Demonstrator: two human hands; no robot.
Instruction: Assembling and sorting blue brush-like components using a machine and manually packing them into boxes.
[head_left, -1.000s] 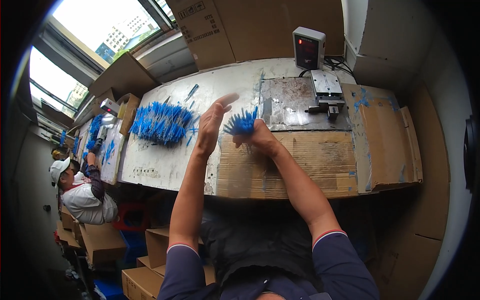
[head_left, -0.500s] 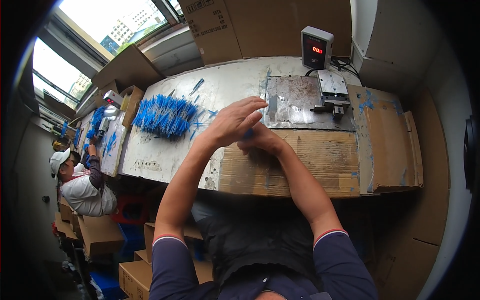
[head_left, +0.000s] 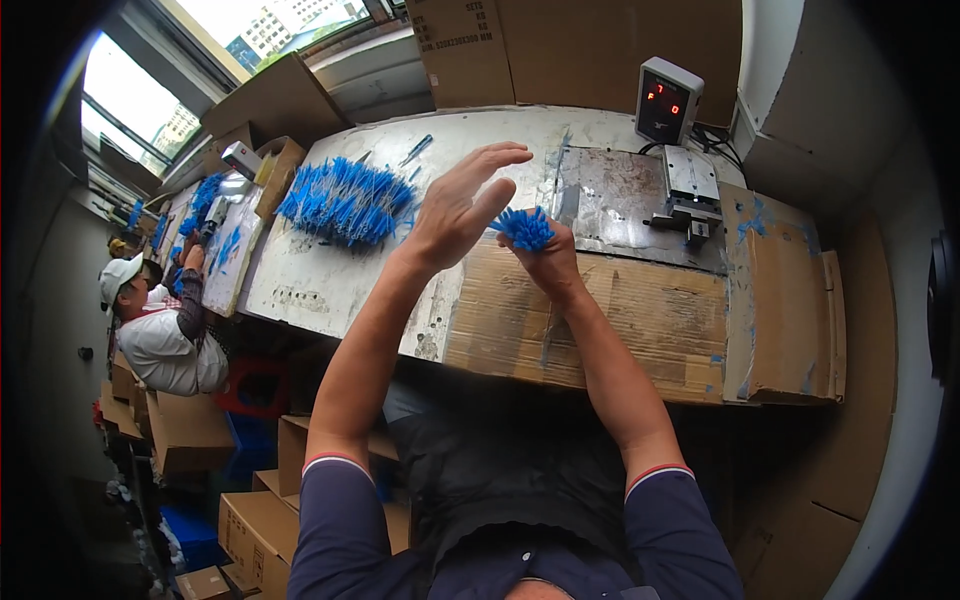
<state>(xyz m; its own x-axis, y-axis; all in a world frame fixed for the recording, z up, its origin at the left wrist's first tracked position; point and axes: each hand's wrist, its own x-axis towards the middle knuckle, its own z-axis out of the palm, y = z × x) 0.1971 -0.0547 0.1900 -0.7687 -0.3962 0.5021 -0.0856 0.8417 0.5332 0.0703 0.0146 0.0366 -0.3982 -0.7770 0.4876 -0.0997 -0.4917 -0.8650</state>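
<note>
A bundle of thin blue-tipped sticks [head_left: 526, 230] stands in my right hand [head_left: 553, 268], its blue ends pointing up and the rest hidden by my fingers. Beside it, my left hand [head_left: 452, 208] is raised with thumb and fingers apart and holds nothing. A large pile of the same blue and whitish sticks [head_left: 345, 202] lies on the white worktop [head_left: 300, 270] left of my left hand. Under my right wrist lies a flat cardboard sheet [head_left: 630, 330].
A small metal device [head_left: 690, 190] sits on a metal plate [head_left: 620, 200], with a red-digit display box [head_left: 668, 100] behind it. A cardboard box piece [head_left: 790, 310] lies at the right. A screwdriver-like tool [head_left: 416, 149] rests behind the pile. A co-worker [head_left: 165, 330] works at the far left.
My hands have moved apart; the left has lifted and opened. The blue bundle in my right hand, mostly hidden before, now shows. The display digits have changed and the view has shifted slightly.
</note>
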